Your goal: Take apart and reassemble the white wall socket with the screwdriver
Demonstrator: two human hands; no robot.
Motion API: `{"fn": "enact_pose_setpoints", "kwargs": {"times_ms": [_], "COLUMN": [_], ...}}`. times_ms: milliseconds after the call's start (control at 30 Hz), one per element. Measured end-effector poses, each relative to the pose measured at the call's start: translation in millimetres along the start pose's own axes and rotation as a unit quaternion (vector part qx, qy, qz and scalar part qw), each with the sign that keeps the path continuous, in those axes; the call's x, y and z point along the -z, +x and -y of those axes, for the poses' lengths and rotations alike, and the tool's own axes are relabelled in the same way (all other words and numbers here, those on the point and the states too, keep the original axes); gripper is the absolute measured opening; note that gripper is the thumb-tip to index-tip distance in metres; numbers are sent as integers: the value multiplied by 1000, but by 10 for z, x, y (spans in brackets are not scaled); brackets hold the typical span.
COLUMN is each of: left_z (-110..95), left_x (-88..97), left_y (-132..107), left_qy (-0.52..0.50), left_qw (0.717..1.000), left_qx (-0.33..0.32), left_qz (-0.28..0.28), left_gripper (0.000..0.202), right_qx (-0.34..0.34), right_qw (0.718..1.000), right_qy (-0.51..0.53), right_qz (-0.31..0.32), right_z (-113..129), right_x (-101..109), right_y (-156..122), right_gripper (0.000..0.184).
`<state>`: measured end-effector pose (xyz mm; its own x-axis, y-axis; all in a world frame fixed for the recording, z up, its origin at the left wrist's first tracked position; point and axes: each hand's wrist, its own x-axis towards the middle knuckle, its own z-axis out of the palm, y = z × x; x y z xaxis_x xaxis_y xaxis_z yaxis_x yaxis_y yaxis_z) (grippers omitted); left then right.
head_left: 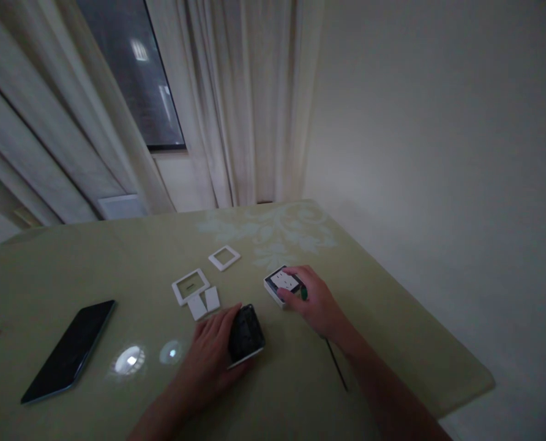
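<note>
My left hand (213,346) is wrapped around a wall switch module (246,331), whose black, open-looking side faces up and whose white edge shows below. To the right, my right hand (316,303) reaches over a white wall socket (284,280) with dark edges that lies on the table. Its thumb and forefinger touch the socket. Tucked in the same hand is a screwdriver (336,364); a bit of its green handle shows between the fingers and its thin shaft points back towards me. The palm hides the rest of the handle.
Two white cover frames (224,258) (180,296) lie beyond my left hand, with two small white plates (212,298) by the nearer frame. A dark tablet (71,349) lies at the left. The table (392,343) meets a wall at the right; curtains hang behind.
</note>
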<state>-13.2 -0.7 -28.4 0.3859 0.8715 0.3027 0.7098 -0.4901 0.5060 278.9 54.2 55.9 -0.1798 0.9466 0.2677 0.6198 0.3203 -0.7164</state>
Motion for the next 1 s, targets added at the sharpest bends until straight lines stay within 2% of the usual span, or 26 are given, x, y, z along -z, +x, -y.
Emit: {"fn": "enact_pose_setpoints", "kwargs": {"times_ms": [167,267,333,433,633,733,800,867,900,933,1000], "left_z": [315,495,584,671,774,687,517,285,168,62,-82], "left_x": [212,282,313,367,421,408,397,367,335,286,144], "left_y": [-21,-14,-6,25,179,251,261,232,209,184,146], "left_qy": [66,93,110,115,98,104,117,95,64,35,-1], "left_qw": [994,990,988,988,988,982,974,977,985,993,998], "left_qx": [80,88,83,79,96,111,109,62,22,-12,-45], "left_qz": [-26,-63,-77,-67,-74,-112,-160,-182,-161,-116,-32], "left_gripper": [78,77,81,84,76,79,78,70,67,68,82], "right_qx": [-89,-110,-108,-93,-30,0,17,36,46,52,36], "right_qw": [994,989,988,988,988,984,980,972,967,962,957], "right_qy": [-61,-92,-102,-102,-56,-26,-6,21,38,59,120], "right_qz": [2,29,48,70,140,174,200,232,249,263,263], "right_z": [-199,-225,-216,-208,-165,-105,-77,-68,-69,-71,-79], "right_x": [-94,-168,-202,-222,-209,-215,-234,-261,-274,-284,-289], "right_y": [59,47,42,47,14,-33,-65,-90,-100,-106,-108], "right_gripper": [67,82,82,79,88,93,97,102,104,105,106]}}
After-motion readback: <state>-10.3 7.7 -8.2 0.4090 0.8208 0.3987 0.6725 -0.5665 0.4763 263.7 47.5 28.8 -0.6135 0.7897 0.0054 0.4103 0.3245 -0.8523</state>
